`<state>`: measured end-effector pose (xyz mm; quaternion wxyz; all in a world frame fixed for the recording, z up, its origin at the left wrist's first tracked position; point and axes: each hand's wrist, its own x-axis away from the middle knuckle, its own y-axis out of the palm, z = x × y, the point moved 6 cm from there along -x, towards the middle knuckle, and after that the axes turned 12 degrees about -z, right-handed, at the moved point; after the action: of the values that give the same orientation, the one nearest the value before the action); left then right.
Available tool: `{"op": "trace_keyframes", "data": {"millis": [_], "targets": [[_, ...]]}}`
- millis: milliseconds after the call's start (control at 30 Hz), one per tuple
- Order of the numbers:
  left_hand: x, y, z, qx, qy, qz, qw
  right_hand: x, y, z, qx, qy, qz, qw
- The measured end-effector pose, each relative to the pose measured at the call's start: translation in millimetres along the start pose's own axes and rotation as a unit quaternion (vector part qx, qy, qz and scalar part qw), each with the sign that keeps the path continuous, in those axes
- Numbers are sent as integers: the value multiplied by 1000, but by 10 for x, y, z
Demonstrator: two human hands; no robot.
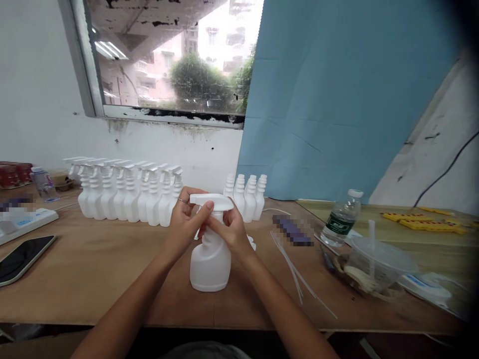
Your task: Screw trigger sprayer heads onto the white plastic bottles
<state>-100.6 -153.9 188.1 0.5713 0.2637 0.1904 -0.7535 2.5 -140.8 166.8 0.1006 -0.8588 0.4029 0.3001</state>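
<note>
In front of me a white spray bottle (210, 267) stands upright on the brown table, a white trigger spray head (212, 201) on its neck. My left hand (190, 214) is closed on the spray head from the left, its thumb across the side. From the right, my right hand (231, 227) is closed around the collar and neck under the head. The fingers hide most of the collar, so I cannot tell how tightly the head sits. Part of a small white piece (252, 243) shows behind my right wrist.
A row of white bottles with spray heads (130, 199) stands at the back left; several headless bottles (250, 199) stand right of it. Thin clear tubes (292, 269), a water bottle (340, 219) and a lidded plastic bowl (381, 259) lie rightward. A phone (24, 257) lies left.
</note>
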Motion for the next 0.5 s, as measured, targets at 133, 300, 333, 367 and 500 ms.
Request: {"op": "trace_keyframes", "data": {"millis": [133, 300, 333, 367, 500], "targets": [[2, 17, 11, 6, 6, 1, 1000, 9, 33, -17, 5, 2, -24, 1000], [10, 30, 2, 23, 17, 12, 1000, 44, -32, 3, 9, -19, 10, 1000], [10, 32, -3, 24, 18, 11, 999, 47, -29, 14, -1, -18, 1, 1000], [9, 34, -7, 25, 18, 8, 999, 50, -21, 28, -13, -13, -11, 1000], [3, 31, -20, 27, 15, 4, 1000, 66, -29, 43, -18, -3, -2, 1000]]}}
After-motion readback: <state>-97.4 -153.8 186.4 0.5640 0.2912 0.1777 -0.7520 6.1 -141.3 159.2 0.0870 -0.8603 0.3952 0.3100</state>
